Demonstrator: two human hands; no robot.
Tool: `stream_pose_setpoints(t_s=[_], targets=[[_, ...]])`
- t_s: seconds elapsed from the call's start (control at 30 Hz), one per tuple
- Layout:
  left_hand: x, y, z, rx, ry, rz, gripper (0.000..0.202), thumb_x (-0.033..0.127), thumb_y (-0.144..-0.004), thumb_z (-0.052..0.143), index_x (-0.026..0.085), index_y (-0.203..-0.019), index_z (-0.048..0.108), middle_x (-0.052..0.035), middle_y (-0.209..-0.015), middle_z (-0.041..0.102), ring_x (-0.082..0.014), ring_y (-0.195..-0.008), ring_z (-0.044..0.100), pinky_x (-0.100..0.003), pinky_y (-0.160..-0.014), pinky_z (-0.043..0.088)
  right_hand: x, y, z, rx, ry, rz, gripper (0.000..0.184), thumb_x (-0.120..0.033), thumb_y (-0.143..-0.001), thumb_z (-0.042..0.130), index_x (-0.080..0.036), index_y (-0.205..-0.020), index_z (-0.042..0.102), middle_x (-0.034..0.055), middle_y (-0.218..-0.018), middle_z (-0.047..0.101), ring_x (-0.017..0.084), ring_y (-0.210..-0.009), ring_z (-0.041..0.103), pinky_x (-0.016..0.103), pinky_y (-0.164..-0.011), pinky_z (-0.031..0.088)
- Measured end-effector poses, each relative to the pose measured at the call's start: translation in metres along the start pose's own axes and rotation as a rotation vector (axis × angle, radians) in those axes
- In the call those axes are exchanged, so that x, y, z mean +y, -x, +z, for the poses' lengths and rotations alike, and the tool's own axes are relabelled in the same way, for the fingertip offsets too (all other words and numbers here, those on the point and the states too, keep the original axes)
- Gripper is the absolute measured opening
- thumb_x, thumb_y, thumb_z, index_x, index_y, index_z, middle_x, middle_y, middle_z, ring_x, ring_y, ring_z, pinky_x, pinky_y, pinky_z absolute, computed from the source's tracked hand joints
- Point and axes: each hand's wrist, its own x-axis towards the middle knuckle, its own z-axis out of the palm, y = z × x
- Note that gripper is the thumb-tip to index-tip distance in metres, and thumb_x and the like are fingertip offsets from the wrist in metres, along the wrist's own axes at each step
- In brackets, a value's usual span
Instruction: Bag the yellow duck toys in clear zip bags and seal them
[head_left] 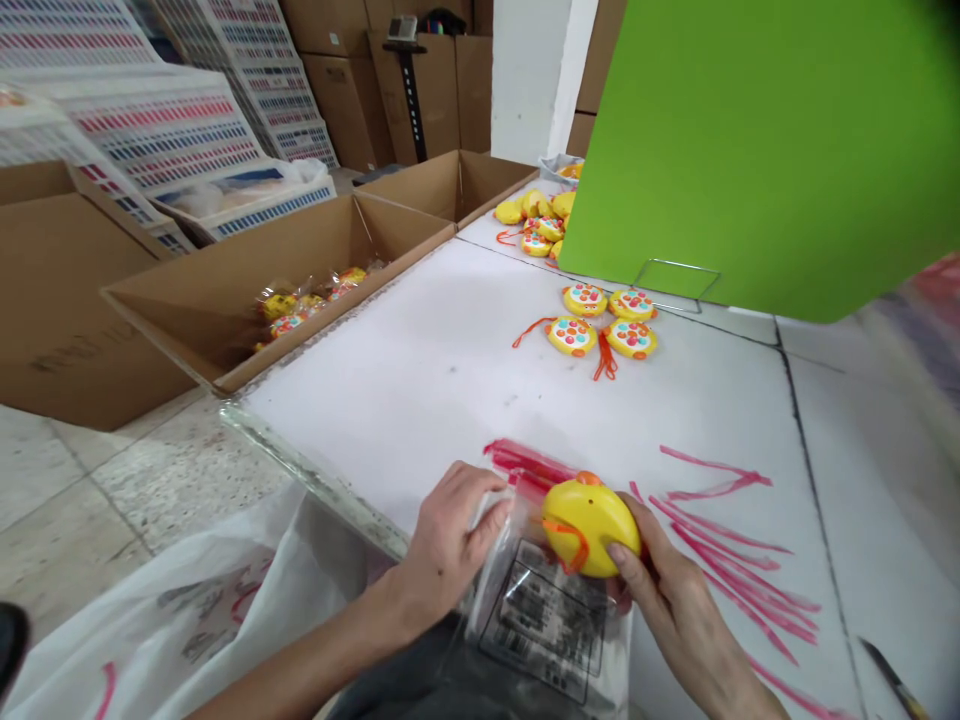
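Observation:
My right hand (pixel 679 600) is closed on a yellow chick-shaped toy (pixel 591 522) with an orange cord, held at the mouth of a clear plastic bag (pixel 541 605) that has a red zip strip and a printed label. The fingers of my left hand (pixel 448 540) pinch the bag's left edge near its opening. Both hands are at the near edge of the white table (pixel 420 380). Several more yellow toys (pixel 604 320) with coloured buttons lie face up further back on the table.
A green board (pixel 757 140) on a wire stand rises at the back right, with a pile of toys (pixel 536 220) beside it. Open cardboard boxes (pixel 247 270) stand left of the table, one holding bagged toys. A large white plastic bag (pixel 195 610) hangs below the table edge. Red marks (pixel 742 560) streak the table on the right.

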Motion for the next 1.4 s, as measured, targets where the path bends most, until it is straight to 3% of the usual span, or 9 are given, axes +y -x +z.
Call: stream_pose_setpoints(t_s=[0.1,0.27,0.4,0.5,0.97,1.1,1.23,1.33,1.4], targets=[[-0.005,-0.006,0.003,-0.143,0.275,-0.307,0.019,0.031,-0.087,0.047,0.017,-0.093,0.057,-0.0033,-0.080,0.064,-0.0163,-0.073,0.059,-0.025,-0.064,0.044,0.003,0.002,0.002,0.039,0.053,-0.025,0.053,-0.044,-0.092,0.035,-0.019,-0.138,0.025,-0.0007,-0.065,0.059,0.018,-0.058,0.058,0.027,-0.059,0.049],[-0.006,-0.015,0.025,-0.219,0.502,-0.362,0.021,0.026,-0.085,0.046,0.014,-0.069,0.053,-0.0030,-0.067,0.061,-0.0155,-0.066,0.059,-0.024,-0.061,0.044,-0.003,0.000,0.001,0.017,0.255,-0.166,0.042,-0.040,-0.094,0.032,-0.024,-0.132,0.038,0.0067,-0.102,0.062,0.021,-0.099,0.058,0.032,-0.084,0.047],[0.001,-0.017,0.029,-0.219,0.594,-0.400,0.019,0.027,-0.084,0.046,0.014,-0.071,0.053,-0.0039,-0.068,0.063,-0.0153,-0.063,0.060,-0.024,-0.060,0.046,-0.012,-0.004,0.002,-0.163,0.508,-0.251,0.034,-0.035,-0.096,0.029,-0.025,-0.087,0.060,0.0015,-0.078,0.061,0.018,-0.071,0.060,0.030,-0.065,0.046],[0.004,-0.016,0.026,-0.246,0.668,-0.451,0.017,0.028,-0.083,0.048,0.015,-0.073,0.052,-0.0029,-0.069,0.062,-0.0157,-0.064,0.061,-0.024,-0.058,0.046,-0.017,-0.009,0.008,-0.028,0.623,-0.333,0.030,-0.032,-0.094,0.037,-0.023,-0.074,0.058,0.0008,-0.073,0.056,0.016,-0.065,0.056,0.028,-0.057,0.041],[0.008,-0.008,0.028,-0.291,0.211,-0.172,0.020,0.012,-0.083,0.041,0.014,-0.067,0.053,0.0004,-0.063,0.057,-0.0120,-0.061,0.050,-0.022,-0.056,0.034,-0.044,-0.039,0.044,0.215,0.608,-0.454,0.017,-0.014,-0.088,0.045,-0.018,-0.075,0.056,0.0037,-0.080,0.061,0.018,-0.075,0.058,0.028,-0.067,0.044],[0.009,-0.007,0.023,-0.324,0.214,-0.200,0.023,0.017,-0.087,0.037,0.015,-0.077,0.058,-0.0019,-0.069,0.062,-0.0131,-0.064,0.057,-0.022,-0.059,0.040,-0.025,-0.039,0.014,0.330,0.427,-0.326,0.010,-0.024,-0.084,0.049,-0.021,-0.078,0.055,-0.0008,-0.071,0.061,0.014,-0.062,0.057,0.024,-0.059,0.042],[-0.004,-0.005,0.018,-0.311,0.405,-0.309,0.018,0.021,-0.088,0.039,0.015,-0.083,0.055,-0.0047,-0.078,0.066,-0.0155,-0.074,0.063,-0.024,-0.066,0.046,0.035,-0.017,-0.057,0.597,0.670,0.129,0.008,-0.033,-0.075,0.054,-0.026,-0.076,0.057,-0.0018,-0.072,0.062,0.019,-0.062,0.059,0.028,-0.056,0.041],[-0.014,-0.004,0.019,-0.303,0.499,-0.352,0.015,0.023,-0.087,0.041,0.016,-0.079,0.051,-0.0032,-0.075,0.065,-0.0150,-0.070,0.063,-0.024,-0.064,0.047,0.076,0.010,-0.102,0.544,0.859,0.481,0.016,-0.042,-0.075,0.050,-0.027,-0.073,0.057,0.0033,-0.078,0.064,0.025,-0.059,0.058,0.032,-0.048,0.039],[-0.018,-0.005,0.021,-0.309,0.501,-0.355,0.014,0.023,-0.086,0.042,0.016,-0.076,0.050,-0.0028,-0.073,0.064,-0.0148,-0.067,0.062,-0.024,-0.061,0.046,0.086,0.024,-0.112,0.542,0.915,0.486,0.021,-0.043,-0.075,0.047,-0.027,-0.082,0.059,0.0069,-0.093,0.063,0.025,-0.060,0.058,0.033,-0.047,0.039]])
